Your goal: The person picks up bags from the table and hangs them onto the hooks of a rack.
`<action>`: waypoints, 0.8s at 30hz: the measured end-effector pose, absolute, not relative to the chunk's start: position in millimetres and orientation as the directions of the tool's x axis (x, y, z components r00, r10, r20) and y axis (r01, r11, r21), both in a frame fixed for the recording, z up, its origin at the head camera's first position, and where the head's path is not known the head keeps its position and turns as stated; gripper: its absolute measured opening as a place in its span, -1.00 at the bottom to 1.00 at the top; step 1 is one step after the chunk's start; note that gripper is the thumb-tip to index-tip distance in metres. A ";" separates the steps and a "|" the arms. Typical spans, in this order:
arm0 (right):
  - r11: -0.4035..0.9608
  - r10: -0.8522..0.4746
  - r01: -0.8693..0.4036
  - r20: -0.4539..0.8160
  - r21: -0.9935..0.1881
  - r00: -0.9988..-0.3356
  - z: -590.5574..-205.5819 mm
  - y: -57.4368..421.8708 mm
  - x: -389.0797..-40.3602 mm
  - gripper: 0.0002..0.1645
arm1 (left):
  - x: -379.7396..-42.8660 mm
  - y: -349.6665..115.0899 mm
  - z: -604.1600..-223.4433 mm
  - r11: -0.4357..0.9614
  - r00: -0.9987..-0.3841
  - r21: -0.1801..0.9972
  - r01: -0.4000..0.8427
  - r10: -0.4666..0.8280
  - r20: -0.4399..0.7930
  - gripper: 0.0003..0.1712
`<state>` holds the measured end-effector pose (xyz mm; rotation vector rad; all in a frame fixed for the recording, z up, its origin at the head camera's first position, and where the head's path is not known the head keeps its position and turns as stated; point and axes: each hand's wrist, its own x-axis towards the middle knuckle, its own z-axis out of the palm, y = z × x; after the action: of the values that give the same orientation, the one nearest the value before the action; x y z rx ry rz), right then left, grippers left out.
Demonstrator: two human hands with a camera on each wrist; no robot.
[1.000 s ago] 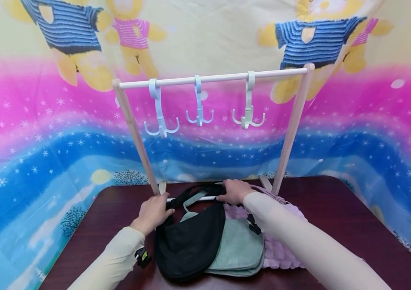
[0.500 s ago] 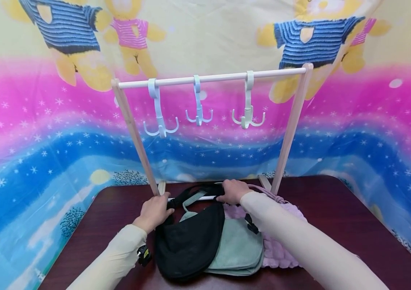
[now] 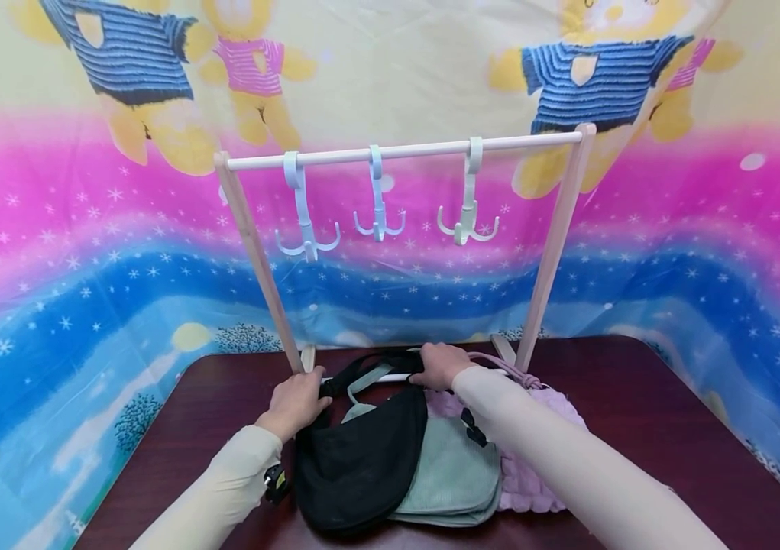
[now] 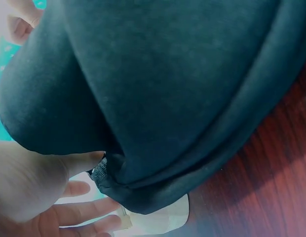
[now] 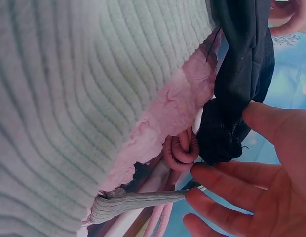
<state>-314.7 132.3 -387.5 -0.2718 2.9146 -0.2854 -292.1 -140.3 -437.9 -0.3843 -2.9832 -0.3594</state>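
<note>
A black shoulder bag (image 3: 362, 458) lies on top of a pale green corduroy bag (image 3: 454, 473), which overlaps a lilac puffy-textured bag (image 3: 530, 481). My left hand (image 3: 296, 401) holds the black bag's upper left corner, thumb in front and fingers behind, as the left wrist view shows at the fabric edge (image 4: 123, 182). With my right hand (image 3: 441, 365) I pinch the black bag's strap end (image 5: 222, 131) between thumb and fingers. Close beside those fingers are the green bag's strap (image 5: 143, 198) and the lilac bag's knotted cord (image 5: 180, 150).
Behind the bags stands a wooden rack with a white top bar (image 3: 417, 150). Three hook hangers hang from it: a blue one (image 3: 305, 218) at left, a smaller blue one (image 3: 378, 202) mid-bar, a pale green one (image 3: 468, 202) at right. A lower bar (image 3: 396, 377) runs behind the bags on the dark table (image 3: 665, 443).
Both hands keep their hold on the black bag with almost no movement. The pale green hanger has turned slightly on the bar.
</note>
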 end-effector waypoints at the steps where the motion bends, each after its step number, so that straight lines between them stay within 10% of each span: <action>1: 0.965 -0.199 -0.160 -0.180 -0.206 -0.963 -388.1 132.3 -315.5 -0.57 | -292.5 -140.2 -438.1 0.940 -0.962 0.218 0.262 0.236 0.139 -0.42; 24: 0.954 -0.206 -0.156 -0.182 -0.255 -0.962 -389.4 133.8 -320.2 -0.70 | -297.4 -137.9 -443.7 0.932 -0.960 0.230 0.280 0.263 0.101 -0.54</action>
<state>-320.2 133.8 -389.4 -0.2709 2.8992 -0.3546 -297.4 -137.9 -443.7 -0.4248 -3.0207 -0.3752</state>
